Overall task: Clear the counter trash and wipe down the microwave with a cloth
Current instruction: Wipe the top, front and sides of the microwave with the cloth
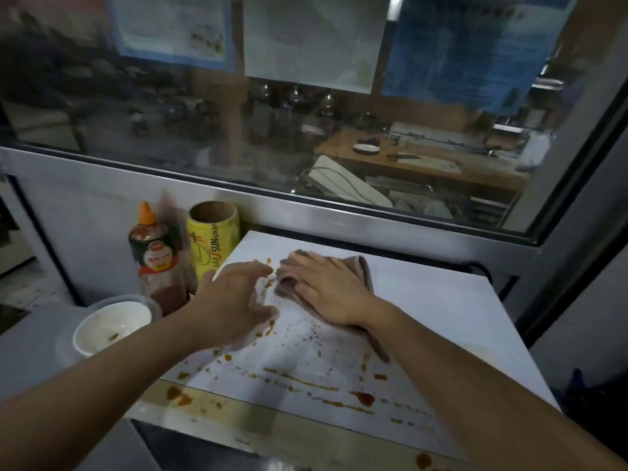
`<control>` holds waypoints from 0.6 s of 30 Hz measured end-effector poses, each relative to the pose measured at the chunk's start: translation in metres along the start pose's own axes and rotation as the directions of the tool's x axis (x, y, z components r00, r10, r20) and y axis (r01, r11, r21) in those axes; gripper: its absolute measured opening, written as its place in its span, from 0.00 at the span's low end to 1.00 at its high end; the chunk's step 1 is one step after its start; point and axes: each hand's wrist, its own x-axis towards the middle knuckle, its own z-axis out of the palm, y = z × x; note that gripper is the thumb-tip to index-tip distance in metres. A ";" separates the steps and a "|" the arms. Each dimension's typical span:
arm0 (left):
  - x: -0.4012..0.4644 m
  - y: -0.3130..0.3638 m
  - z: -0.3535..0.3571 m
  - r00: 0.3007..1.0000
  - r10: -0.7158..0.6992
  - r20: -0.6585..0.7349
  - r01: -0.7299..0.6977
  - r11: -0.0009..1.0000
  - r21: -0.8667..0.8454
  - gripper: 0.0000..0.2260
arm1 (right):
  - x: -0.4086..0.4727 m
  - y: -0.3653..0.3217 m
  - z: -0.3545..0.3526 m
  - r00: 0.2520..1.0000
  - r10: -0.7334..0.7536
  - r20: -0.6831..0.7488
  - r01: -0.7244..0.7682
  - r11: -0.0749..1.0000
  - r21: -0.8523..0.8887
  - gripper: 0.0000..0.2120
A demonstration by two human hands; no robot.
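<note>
The white top of the microwave (424,321) fills the middle of the view, spattered with orange-brown sauce drops and streaks (306,384). A grey-brown cloth (360,266) lies on its far part. My right hand (326,287) presses flat on the cloth with straight fingers. My left hand (234,300) hovers over the microwave's left edge, fingers spread and blurred, holding nothing. More sauce marks the microwave's front rim (180,396).
Left of the microwave stand a sauce bottle with an orange cap (154,256), a yellow cling-wrap roll (212,236) and a used white bowl (108,326) on the grey counter. A glass window (306,130) and its metal frame rise directly behind.
</note>
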 end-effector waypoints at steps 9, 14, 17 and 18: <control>-0.022 -0.065 -0.021 0.992 -0.118 0.034 0.121 0.987 -0.103 0.33 | 0.037 0.009 -0.003 0.995 0.089 -0.035 -0.088 0.996 0.030 0.19; -0.035 -0.071 -0.013 0.988 -0.078 0.134 0.112 0.957 -0.267 0.34 | 0.059 -0.041 0.016 0.999 -0.035 0.001 0.035 0.999 -0.023 0.22; -0.040 -0.073 -0.014 0.992 -0.051 0.115 0.085 0.945 -0.316 0.34 | 0.027 -0.053 0.013 0.972 -0.235 0.016 0.233 0.968 0.095 0.24; -0.042 -0.074 -0.014 0.992 -0.045 0.116 0.082 0.939 -0.335 0.33 | 0.024 -0.047 0.010 0.965 -0.261 0.008 0.258 0.957 0.134 0.24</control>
